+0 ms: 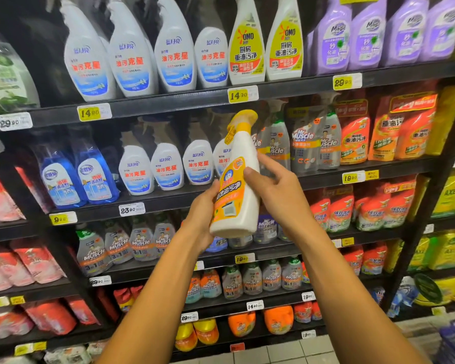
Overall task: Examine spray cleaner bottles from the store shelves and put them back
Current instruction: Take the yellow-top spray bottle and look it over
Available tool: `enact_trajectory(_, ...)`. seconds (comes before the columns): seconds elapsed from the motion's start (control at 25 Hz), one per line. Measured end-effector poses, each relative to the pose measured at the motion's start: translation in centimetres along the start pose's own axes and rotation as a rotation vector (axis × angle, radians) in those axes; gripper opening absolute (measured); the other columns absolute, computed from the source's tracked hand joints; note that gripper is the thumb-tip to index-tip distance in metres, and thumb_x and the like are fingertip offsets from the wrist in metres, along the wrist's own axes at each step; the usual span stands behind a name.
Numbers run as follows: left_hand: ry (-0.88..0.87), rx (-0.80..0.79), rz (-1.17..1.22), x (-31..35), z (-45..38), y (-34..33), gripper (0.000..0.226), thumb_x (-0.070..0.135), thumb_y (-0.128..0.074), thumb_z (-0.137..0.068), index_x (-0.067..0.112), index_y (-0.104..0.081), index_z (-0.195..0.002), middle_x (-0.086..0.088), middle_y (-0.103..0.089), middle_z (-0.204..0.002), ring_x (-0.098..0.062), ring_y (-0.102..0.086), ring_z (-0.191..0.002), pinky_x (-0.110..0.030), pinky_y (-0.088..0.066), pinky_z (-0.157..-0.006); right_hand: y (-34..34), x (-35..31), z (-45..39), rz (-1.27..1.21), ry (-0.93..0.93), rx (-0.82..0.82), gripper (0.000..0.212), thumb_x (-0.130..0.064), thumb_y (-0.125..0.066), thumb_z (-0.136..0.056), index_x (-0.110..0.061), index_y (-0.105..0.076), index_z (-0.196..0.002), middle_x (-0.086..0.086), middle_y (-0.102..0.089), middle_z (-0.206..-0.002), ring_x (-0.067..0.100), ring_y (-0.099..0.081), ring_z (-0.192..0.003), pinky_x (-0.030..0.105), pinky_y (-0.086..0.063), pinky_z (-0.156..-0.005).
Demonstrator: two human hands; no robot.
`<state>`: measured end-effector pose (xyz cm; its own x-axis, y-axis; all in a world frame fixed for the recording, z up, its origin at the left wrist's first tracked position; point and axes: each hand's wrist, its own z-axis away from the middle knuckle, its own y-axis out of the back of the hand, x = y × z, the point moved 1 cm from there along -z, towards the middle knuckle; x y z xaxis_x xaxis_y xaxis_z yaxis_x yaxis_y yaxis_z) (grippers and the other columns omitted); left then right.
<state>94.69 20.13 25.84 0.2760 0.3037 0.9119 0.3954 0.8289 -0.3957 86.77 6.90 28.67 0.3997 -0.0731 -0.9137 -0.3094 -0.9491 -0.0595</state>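
Rows of white spray bottles with red lettering [132,56] fill the top shelf, beside two yellow-labelled Omo bottles [246,48] and purple Magic bottles [365,35]. Lower down stand blue glass-cleaner bottles [76,177], grey Mr Muscle bottles [305,143] and orange refill pouches [394,132]. The black shelving [168,101] carries yellow and white price tags [93,112] along its edges; pale floor tiles [286,353] show at the bottom. Held out in front of the middle shelves, tilted slightly, is a white spray bottle [238,179] with a yellow trigger head and an orange-yellow label. The left hand [202,214] grips its lower body from the left; the right hand [276,185] curls round its upper part, thumb on the label.
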Motion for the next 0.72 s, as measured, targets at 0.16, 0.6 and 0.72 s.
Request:
enact_trajectory(0.16, -0.046, -0.100, 0.226, -2.0, -0.3, 1.1, 0.033, 0.035, -0.050, -0.092, 0.010, -0.072, -0.087, -0.009, -0.068, -0.068, -0.022, -0.064, -0.053, -0.027, -0.051, -0.047, -1.4, 0.1, 1.1, 0.074, 0.072, -0.044, 0.028, -0.028, -0.056, -0.097, -0.039, -0.068, -0.120, 0.001, -0.073, -0.104, 0.031, -0.070, -0.097, 0.050, -0.061, -0.080)
enact_trajectory(0.6, -0.375, 0.021, 0.039, -2.3, 0.3, 4.3, 0.035, 0.040, -0.052, -0.087, 0.011, -0.064, -0.103, -0.008, -0.074, -0.086, -0.021, -0.071, -0.074, -0.035, -0.059, -0.065, -2.9, 1.1, 0.9, 0.022, 0.008, -0.091, 0.005, -0.030, -0.068, -0.092, -0.027, -0.070, -0.097, -0.004, -0.078, -0.095, 0.013, -0.075, -0.086, 0.029, -0.059, -0.072)
enact_trajectory(0.72, -0.568, 0.127, -0.256, -2.0, 1.0, 4.5, 0.028, 0.043, -0.054, -0.091, 0.017, -0.059, -0.102, -0.001, -0.073, -0.088, -0.019, -0.071, -0.078, -0.029, -0.057, -0.064, -2.7, 2.3, 0.5, -0.027, -0.076, -0.085, 0.020, -0.024, -0.069, -0.092, -0.010, -0.068, -0.106, 0.003, -0.078, -0.094, 0.019, -0.075, -0.086, 0.029, -0.060, -0.071)
